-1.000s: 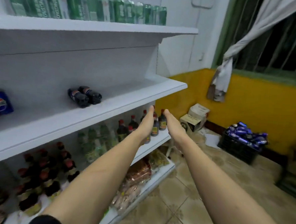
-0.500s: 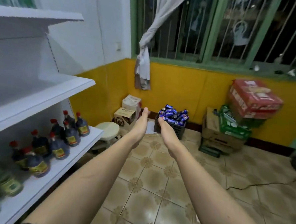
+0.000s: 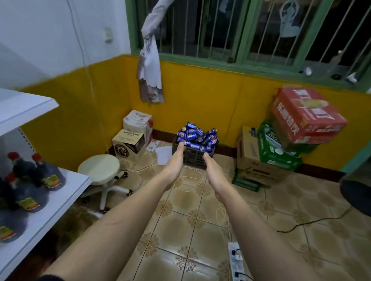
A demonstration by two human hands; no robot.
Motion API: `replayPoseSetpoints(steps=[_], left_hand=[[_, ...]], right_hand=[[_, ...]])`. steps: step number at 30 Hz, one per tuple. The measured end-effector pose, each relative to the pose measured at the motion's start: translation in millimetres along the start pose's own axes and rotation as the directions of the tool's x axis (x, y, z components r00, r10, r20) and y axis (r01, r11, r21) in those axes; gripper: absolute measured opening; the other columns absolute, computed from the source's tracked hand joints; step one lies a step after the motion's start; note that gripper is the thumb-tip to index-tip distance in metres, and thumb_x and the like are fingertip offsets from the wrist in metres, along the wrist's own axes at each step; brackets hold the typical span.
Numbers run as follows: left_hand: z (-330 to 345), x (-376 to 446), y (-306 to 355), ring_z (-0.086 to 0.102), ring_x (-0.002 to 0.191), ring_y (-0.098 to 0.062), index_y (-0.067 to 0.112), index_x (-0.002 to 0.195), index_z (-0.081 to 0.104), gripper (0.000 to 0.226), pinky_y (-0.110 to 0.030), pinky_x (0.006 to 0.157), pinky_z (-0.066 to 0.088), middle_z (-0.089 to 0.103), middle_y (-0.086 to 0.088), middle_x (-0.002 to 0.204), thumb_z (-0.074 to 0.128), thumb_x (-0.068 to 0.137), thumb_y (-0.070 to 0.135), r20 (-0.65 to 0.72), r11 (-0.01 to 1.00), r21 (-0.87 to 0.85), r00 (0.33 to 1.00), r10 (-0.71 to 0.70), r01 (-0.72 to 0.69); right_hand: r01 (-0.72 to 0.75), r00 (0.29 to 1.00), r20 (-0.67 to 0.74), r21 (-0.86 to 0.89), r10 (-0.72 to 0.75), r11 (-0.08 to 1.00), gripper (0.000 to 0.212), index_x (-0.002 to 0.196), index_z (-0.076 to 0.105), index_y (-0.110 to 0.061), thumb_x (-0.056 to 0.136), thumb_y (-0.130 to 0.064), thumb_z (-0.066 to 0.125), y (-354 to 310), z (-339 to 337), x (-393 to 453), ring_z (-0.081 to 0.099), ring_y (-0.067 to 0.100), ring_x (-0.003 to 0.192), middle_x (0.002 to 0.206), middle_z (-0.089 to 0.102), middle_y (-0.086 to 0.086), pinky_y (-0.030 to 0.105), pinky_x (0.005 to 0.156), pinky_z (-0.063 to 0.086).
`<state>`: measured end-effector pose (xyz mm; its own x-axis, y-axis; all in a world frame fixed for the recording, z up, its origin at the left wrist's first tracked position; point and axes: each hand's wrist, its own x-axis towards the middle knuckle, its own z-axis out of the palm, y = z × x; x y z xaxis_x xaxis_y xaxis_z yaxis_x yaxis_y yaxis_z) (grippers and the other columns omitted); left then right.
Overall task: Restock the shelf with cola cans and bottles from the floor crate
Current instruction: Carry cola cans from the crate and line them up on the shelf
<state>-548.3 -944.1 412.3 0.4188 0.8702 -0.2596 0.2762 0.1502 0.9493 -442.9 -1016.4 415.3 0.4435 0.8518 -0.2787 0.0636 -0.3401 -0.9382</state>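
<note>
A black floor crate (image 3: 195,156) stands against the yellow wall ahead, heaped with several blue cola cans (image 3: 196,136). Both my arms stretch straight out toward it. My left hand (image 3: 175,160) and my right hand (image 3: 211,167) are flat, palms facing each other, fingers together and empty, lined up with the crate but still well short of it. The white shelf (image 3: 52,199) runs along the left edge; its lower board carries dark sauce bottles with red caps (image 3: 37,174). No cola bottles show in this view.
A white swivel stool (image 3: 99,171) stands beside the shelf end. Cardboard boxes (image 3: 131,141) sit in the corner; stacked drink cartons (image 3: 288,144) stand right of the crate. A power strip (image 3: 236,265) and loose cables lie on the tiled floor. A dark fan base (image 3: 363,194) is at far right.
My view has swung right from the shelf to the crate by the wall, and the crate has come closer. Both hands stay outstretched and empty.
</note>
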Motion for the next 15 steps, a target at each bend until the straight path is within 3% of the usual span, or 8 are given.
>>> replayPoseSetpoints(steps=[4, 7, 10, 12, 15], left_hand=[[-5.6, 70.8, -0.8, 0.036, 0.142, -0.021, 0.028, 0.148, 0.044, 0.072, -0.041, 0.105, 0.025, 0.044, -0.002, 0.153, 0.012, 0.099, 0.069, 0.030, 1.000, -0.016, 0.999, -0.012, 0.012], [-6.6, 123.1, 3.4, 0.034, 0.143, -0.023, 0.027, 0.149, 0.042, 0.065, -0.041, 0.110, 0.025, 0.043, -0.005, 0.153, 0.013, 0.103, 0.062, 0.039, 1.000, 0.000, 0.999, -0.029, 0.029], [-0.3, 168.5, 8.9, 0.035, 0.142, -0.022, 0.026, 0.150, 0.041, 0.060, -0.035, 0.101, 0.025, 0.044, -0.006, 0.152, 0.014, 0.105, 0.057, 0.058, 0.999, 0.011, 0.998, -0.039, 0.038], [7.6, 203.0, 14.4, 0.036, 0.141, -0.023, 0.025, 0.150, 0.040, 0.062, -0.037, 0.106, 0.025, 0.045, -0.006, 0.151, 0.014, 0.104, 0.058, 0.077, 0.998, 0.027, 0.996, -0.054, 0.052], [23.1, 256.0, 24.0, 0.036, 0.142, -0.025, 0.023, 0.152, 0.038, 0.070, -0.042, 0.113, 0.024, 0.043, -0.006, 0.153, 0.016, 0.101, 0.065, 0.083, 0.994, 0.035, 0.990, -0.111, 0.108]], right_hand=[[-0.027, 0.999, -0.047, -0.019, 0.026, 0.999, 0.053, 0.147, 0.045, -0.028, 0.105, -0.055, 0.026, -9.8, -3.9, 67.7, 0.042, 0.015, 0.132, 0.150, 0.047, -0.002, 0.033, 0.098, 0.029], [-0.048, 0.994, -0.099, -0.001, 0.047, 0.999, 0.050, 0.144, 0.047, -0.028, 0.106, -0.052, 0.027, -13.7, -8.2, 113.8, 0.044, 0.012, 0.120, 0.148, 0.048, -0.001, 0.031, 0.096, 0.030], [-0.086, 0.990, -0.110, 0.020, 0.088, 0.996, 0.051, 0.147, 0.044, -0.024, 0.107, -0.049, 0.025, -14.3, -17.2, 149.8, 0.041, 0.011, 0.121, 0.151, 0.045, 0.001, 0.032, 0.096, 0.028], [-0.096, 0.988, -0.116, 0.021, 0.098, 0.995, 0.052, 0.148, 0.042, -0.022, 0.108, -0.048, 0.023, -16.9, -28.7, 178.6, 0.040, 0.014, 0.128, 0.151, 0.043, 0.002, 0.031, 0.096, 0.027], [-0.113, 0.986, -0.121, 0.033, 0.116, 0.993, 0.050, 0.145, 0.045, -0.020, 0.108, -0.046, 0.023, -21.3, -46.3, 228.1, 0.040, 0.012, 0.121, 0.144, 0.047, 0.003, 0.032, 0.098, 0.027]])
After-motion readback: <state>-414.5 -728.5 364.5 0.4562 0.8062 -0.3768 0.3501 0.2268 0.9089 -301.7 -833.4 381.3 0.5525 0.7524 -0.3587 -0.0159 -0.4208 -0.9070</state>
